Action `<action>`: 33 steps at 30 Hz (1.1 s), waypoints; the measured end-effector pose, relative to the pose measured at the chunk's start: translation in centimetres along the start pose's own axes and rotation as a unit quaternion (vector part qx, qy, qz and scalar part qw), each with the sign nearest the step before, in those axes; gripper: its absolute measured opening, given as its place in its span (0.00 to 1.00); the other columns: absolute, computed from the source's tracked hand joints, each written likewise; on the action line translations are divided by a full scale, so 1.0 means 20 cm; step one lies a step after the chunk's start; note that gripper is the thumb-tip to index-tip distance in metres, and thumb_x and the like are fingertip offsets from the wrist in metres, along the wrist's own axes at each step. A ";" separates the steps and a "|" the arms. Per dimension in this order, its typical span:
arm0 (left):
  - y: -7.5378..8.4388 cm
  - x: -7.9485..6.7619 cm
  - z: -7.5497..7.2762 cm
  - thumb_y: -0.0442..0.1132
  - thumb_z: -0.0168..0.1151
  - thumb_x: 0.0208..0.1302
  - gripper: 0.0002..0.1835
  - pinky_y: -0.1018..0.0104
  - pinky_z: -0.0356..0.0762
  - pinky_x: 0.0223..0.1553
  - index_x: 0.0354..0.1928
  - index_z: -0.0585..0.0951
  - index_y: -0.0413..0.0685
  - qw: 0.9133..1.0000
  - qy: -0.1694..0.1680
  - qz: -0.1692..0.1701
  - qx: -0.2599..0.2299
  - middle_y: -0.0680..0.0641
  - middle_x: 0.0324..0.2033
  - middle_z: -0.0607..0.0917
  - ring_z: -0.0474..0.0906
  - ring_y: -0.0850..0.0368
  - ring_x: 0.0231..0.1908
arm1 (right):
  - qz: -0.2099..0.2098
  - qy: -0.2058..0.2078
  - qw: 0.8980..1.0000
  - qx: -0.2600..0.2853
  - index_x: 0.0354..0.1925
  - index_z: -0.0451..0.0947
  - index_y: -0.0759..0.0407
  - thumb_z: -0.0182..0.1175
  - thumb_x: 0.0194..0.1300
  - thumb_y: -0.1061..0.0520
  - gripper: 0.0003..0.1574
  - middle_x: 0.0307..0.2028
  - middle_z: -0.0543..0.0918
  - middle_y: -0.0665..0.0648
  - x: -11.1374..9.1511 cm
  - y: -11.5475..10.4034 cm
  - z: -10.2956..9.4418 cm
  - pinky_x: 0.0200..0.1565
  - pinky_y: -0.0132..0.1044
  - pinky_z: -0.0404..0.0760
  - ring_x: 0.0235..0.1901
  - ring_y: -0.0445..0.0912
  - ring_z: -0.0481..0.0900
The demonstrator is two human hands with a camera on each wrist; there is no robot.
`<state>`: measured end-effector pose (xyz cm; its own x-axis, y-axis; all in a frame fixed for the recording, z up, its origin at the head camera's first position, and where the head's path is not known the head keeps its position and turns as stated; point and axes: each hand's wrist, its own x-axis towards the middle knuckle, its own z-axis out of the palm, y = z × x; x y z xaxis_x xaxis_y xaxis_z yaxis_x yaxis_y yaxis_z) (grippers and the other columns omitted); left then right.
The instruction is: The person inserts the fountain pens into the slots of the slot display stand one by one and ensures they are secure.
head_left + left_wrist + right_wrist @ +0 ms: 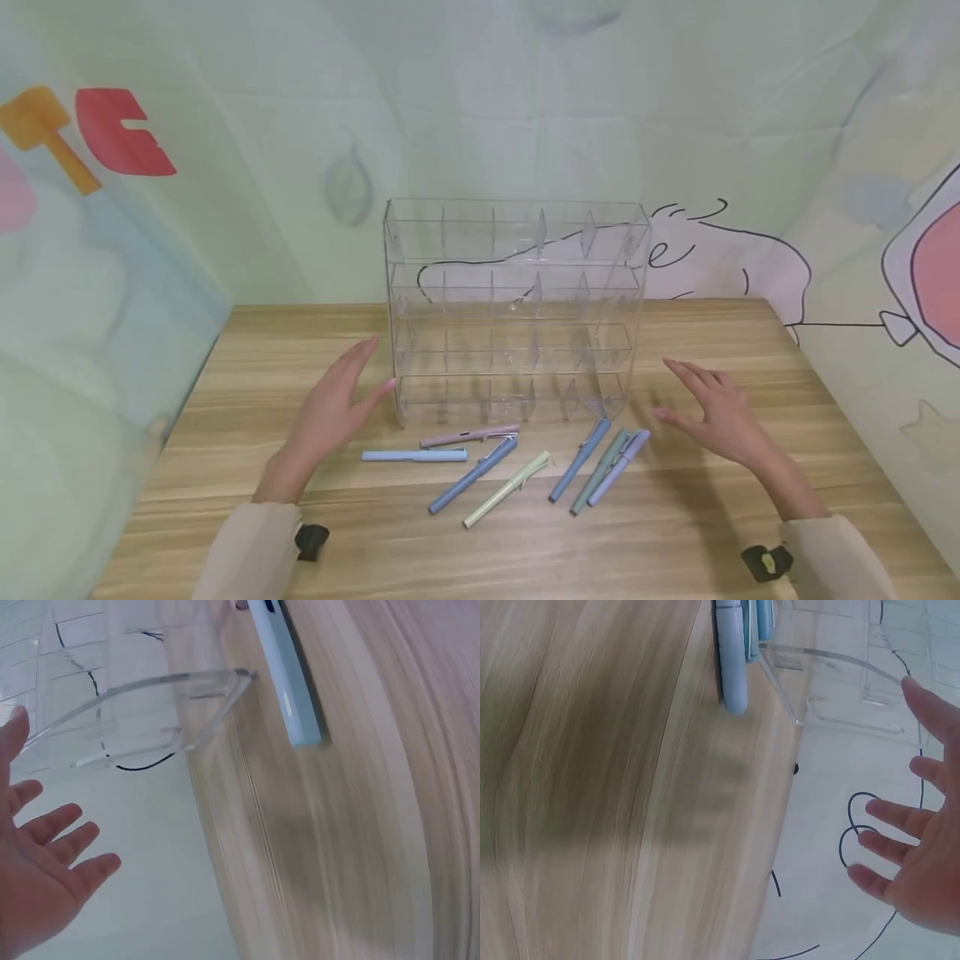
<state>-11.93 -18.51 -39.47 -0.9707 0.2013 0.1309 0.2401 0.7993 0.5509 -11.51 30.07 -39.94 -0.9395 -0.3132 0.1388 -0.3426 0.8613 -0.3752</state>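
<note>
A clear acrylic rack (pixel 517 264) with several tiers of small compartments stands upright on the table. My left hand (pixel 322 412) is at its left side, fingers extended and thumb tip close to the side panel. On the other side, my right hand (pixel 716 417) hovers with spread fingers, a short gap from the panel. Neither palm holds anything. Capped pens lie in front of the rack: mauve (pixel 468 436), light blue (pixel 414 456), blue (pixel 472 475) and pale green (pixel 506 490) toward the left, then another blue pen (pixel 580 460), a dark green one (pixel 600 472) and a lavender one (pixel 618 468).
The wood-grain table (pixel 300 325) meets a printed cloth backdrop (pixel 262 167) directly behind the rack. Similar cloth hangs along the left and right sides. Dark wrist devices (pixel 311 542) sit at both sleeve cuffs.
</note>
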 end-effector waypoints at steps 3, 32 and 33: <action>0.02 0.03 0.00 0.52 0.50 0.66 0.35 0.42 0.56 0.63 0.68 0.56 0.40 0.998 0.017 -0.012 -0.057 0.36 0.65 0.59 0.55 0.37 0.63 | -0.009 -0.006 0.999 0.045 0.65 0.58 0.61 0.63 0.58 0.47 0.44 0.59 0.65 0.70 0.01 -0.01 0.01 0.50 0.72 0.59 0.56 0.68 0.60; 0.11 0.20 0.01 0.30 0.54 0.64 0.26 0.70 0.79 0.44 0.63 0.63 0.35 0.954 0.056 -0.091 -0.282 0.35 0.55 0.72 0.71 0.45 0.54 | -0.044 -0.078 0.969 0.231 0.47 0.74 0.71 0.65 0.50 0.69 0.23 0.46 0.76 0.68 0.01 0.09 0.20 0.36 0.39 0.84 0.40 0.58 0.73; 0.11 0.20 0.01 0.30 0.54 0.64 0.26 0.70 0.80 0.44 0.63 0.63 0.35 0.954 0.056 -0.089 -0.282 0.35 0.55 0.72 0.71 0.45 0.54 | -0.047 -0.078 0.968 0.232 0.46 0.75 0.70 0.65 0.49 0.69 0.22 0.45 0.76 0.67 0.01 0.10 0.21 0.37 0.40 0.84 0.40 0.58 0.73</action>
<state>-15.26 -15.91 -37.88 -0.9980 0.0029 0.0637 0.0601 0.3774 0.9241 -12.36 29.95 -44.52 -0.8809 -0.4689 0.0650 -0.3557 0.5651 -0.7444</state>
